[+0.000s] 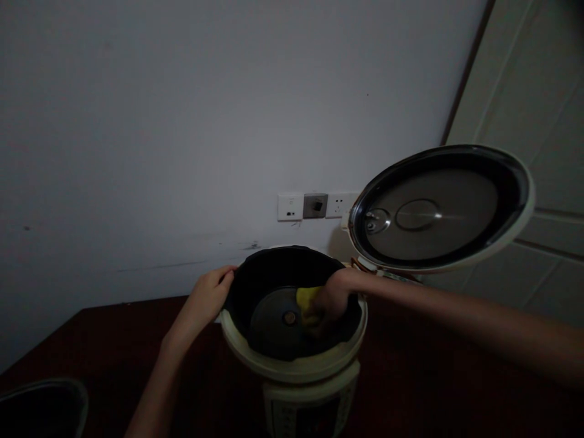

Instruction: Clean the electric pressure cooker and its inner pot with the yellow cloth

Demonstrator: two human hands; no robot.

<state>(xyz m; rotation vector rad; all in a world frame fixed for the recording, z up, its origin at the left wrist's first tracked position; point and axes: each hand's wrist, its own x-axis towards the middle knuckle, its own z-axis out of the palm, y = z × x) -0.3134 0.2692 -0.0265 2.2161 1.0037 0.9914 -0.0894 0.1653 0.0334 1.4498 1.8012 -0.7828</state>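
An electric pressure cooker (pixel 292 371) with a cream body stands in front of me, its lid (pixel 444 207) swung up on the right side. Inside its dark cavity, a flat bottom plate (pixel 269 319) shows a small round button (pixel 289 317) at the centre. My right hand (pixel 336 295) reaches down into the cavity, closed on a yellow cloth (pixel 308 301) near the plate's right side; its fingertips are lost in shadow. At the cooker's upper left rim, my left hand (pixel 213 293) grips the edge, with most of its fingers hidden.
The cooker stands on a dark red table (pixel 137 340) against a pale wall (pixel 182 121). Wall sockets (pixel 314 205) sit behind it. At the bottom left, part of a dark round container (pixel 43 407) shows. A panelled door (pixel 529 121) is at the right.
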